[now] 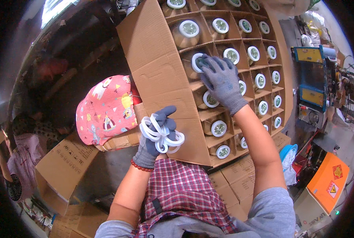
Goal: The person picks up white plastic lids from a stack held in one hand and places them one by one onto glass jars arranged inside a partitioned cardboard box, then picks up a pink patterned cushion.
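My right hand (220, 77), in a grey work glove, lies over the mouth of a rounded glass vessel in the partitioned cardboard box (165, 86). Its fingertips are on the white ring (196, 63) around that mouth, and they cover part of it. Around it, the other glass vessels (189, 29) stand one to a cell, with white rings at their mouths. My left hand (165, 119), also gloved, holds a loose bunch of white rings (159, 134) in front of the box's outer flap. A red bead bracelet (141, 166) circles the left wrist.
A pink patterned cloth (105, 110) covers something left of the box. Cardboard cartons (66, 166) stand at lower left, with more cartons (236, 181) below the box. An orange panel (328, 181) with a warning sign is at right. Another person (25, 166) is at far left.
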Tool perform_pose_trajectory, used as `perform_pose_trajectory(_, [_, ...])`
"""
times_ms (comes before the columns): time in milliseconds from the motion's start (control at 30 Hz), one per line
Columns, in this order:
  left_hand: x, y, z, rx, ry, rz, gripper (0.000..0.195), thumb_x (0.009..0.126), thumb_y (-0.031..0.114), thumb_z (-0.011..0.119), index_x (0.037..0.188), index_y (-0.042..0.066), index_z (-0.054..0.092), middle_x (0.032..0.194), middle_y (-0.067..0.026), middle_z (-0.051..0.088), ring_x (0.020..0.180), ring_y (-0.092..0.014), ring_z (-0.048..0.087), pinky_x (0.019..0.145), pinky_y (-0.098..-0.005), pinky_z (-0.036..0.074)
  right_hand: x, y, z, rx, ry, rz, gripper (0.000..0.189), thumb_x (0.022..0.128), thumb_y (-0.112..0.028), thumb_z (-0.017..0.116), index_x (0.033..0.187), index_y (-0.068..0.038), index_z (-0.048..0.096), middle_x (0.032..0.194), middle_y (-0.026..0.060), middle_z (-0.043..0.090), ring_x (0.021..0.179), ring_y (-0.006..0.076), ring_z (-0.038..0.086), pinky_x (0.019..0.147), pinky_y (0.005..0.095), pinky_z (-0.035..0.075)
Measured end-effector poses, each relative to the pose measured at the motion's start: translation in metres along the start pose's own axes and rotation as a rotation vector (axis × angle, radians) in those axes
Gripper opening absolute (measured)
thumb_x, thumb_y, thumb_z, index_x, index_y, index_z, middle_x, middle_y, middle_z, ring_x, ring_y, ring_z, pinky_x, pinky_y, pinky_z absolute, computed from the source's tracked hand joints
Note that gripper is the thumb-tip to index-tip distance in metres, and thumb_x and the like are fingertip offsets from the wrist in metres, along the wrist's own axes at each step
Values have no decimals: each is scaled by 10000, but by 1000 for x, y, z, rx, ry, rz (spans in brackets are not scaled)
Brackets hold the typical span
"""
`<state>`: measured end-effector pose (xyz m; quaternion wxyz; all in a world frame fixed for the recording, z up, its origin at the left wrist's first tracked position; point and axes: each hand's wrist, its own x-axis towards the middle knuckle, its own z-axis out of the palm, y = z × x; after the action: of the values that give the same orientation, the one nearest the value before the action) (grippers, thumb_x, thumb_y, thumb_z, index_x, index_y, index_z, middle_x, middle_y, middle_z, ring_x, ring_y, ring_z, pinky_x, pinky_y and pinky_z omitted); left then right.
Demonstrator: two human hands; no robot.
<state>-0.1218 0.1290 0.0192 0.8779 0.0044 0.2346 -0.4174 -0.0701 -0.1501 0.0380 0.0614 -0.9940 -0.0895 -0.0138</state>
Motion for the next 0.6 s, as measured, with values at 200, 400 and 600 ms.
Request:
perform_pose_trajectory(200, [-3, 5, 0, 137, 3, 4, 641, 945, 331, 537, 1396, -54, 294, 1007, -202, 630, 739, -322, 660, 661, -414, 574, -2, 6, -1, -24, -62, -18, 324, 811, -227, 607, 1115, -115, 606, 1316, 101, 515, 1181, 283, 479, 1019, 491, 326])
perform_pose_trajectory(400, [-2, 8, 4, 503, 157, 6, 629, 947, 372, 530, 1380, -43, 340, 956, -182, 649, 706, -297, 665, 603, -384, 574, -9, -5, -6, -76, -117, -7, 381, 823, -224, 599, 1184, -102, 573, 1331, 111, 502, 1210, 288, 465, 1029, 498, 314])
perform_pose_trajectory(600, [-1, 2, 18, 293, 200, -13, 598, 963, 387, 495, 1367, -36, 373, 909, -158, 653, 672, -266, 660, 560, -357, 565, -20, 10, -11, 207, 114, 209, 373, 810, -176, 612, 1176, -114, 588, 1253, 91, 558, 1150, 288, 514, 996, 441, 366])
